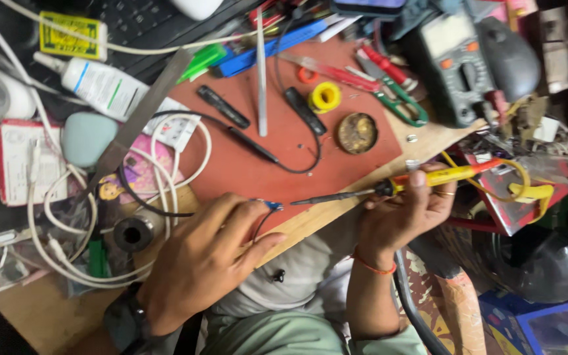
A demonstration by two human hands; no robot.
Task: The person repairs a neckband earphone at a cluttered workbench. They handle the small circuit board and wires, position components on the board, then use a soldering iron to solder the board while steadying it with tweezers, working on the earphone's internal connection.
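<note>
Yellow-handled soldering iron (389, 186) lies level, tip beside small blue connector (272, 206).

Two bare hands and forearms, without sleeves. The left hand (202, 260) carries a dark wristwatch with a broad black strap (125, 322) at the wrist. The right hand (402, 213) wears a thin orange-red thread bracelet (373, 267) at the wrist and a narrow gold-coloured ring (444, 193) on one finger (partly blurred). A pale grey-green shirt (284, 332) covers the torso below.

Yellow tape roll (324, 97), round tin (357, 133), green-handled scissors (399, 100), white bottle (102, 85)
</note>
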